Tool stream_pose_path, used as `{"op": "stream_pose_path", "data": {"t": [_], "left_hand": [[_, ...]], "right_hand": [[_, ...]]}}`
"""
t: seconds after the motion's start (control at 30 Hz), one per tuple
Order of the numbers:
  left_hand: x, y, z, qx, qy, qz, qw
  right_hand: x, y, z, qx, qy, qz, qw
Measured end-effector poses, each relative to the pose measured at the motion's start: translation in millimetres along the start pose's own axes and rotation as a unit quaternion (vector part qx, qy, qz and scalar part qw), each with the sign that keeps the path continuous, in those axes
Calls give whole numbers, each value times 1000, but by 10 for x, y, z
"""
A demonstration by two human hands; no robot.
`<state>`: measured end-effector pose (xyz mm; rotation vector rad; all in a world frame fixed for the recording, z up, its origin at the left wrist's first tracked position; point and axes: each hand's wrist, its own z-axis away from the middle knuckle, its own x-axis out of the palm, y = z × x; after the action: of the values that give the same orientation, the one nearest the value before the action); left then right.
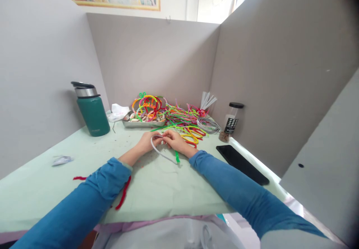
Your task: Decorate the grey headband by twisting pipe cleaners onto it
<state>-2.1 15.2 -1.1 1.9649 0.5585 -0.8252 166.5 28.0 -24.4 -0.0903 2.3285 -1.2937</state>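
A thin grey headband (163, 156) curves down from between my hands, and a green pipe cleaner (177, 157) sits at its lower right end. My left hand (148, 142) is closed around the upper part of the band. Right beside it, my right hand (174, 141) pinches at the same spot, its fingertips meeting those of the left. What exactly lies between the fingertips is too small to make out. Under and beside my left sleeve lies a red pipe cleaner (123, 193) on the green-clothed table (168, 196).
Behind my hands stands a metal tray (144, 124) with colourful wrapped headbands (146, 105). To its right are a pile of pipe cleaners (182, 115) and grey bands (209, 125). A green bottle (94, 115), a clear jar (231, 121) and a black phone (242, 164) flank the workspace, within partition walls.
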Motion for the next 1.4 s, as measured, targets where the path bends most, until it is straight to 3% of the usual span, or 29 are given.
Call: {"op": "stream_pose_path", "data": {"t": [0.27, 0.43, 0.73, 1.03, 1.4], "left_hand": [[2, -9, -20, -55, 0, 49, 997], [-18, 39, 30, -104, -46, 116, 987], [-44, 87, 40, -202, -73, 338, 916], [-96, 150, 93, -150, -126, 241, 951], [-61, 137, 92, -135, -135, 218, 957]], "right_hand": [[1, 17, 3, 7, 6, 19, 1000], [-8, 2, 14, 13, -5, 14, 1000], [-15, -7, 17, 11, -15, -21, 1000], [-23, -4, 33, -18, -6, 61, 998], [-15, -99, 62, -32, -11, 130, 991]]}}
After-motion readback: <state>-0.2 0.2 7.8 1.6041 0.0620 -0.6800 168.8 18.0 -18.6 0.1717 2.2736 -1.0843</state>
